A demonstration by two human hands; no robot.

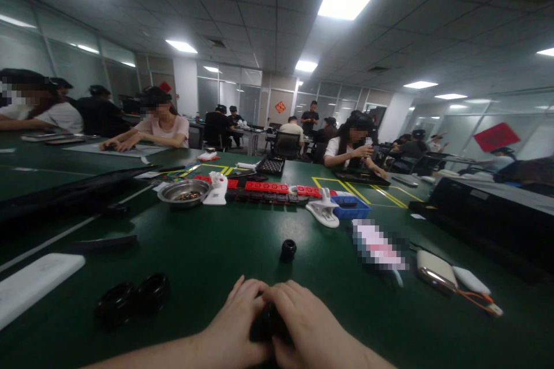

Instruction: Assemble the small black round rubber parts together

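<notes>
My left hand [239,318] and my right hand [302,316] meet at the bottom centre, fingers wrapped round a dark object [264,323] that lies mostly hidden between them. Just beyond them, a small black ring-shaped part [288,249] sits on the green table [208,248]. Two larger black round parts, one [115,301] beside the other [152,291], rest to the left of my left hand.
Further back are a metal bowl [184,192] of small pieces, red strips [266,187], a white clip [324,209] and a blue tray [351,207]. A power bank [436,272] lies right; a white case [38,282] lies left. People sit across the table.
</notes>
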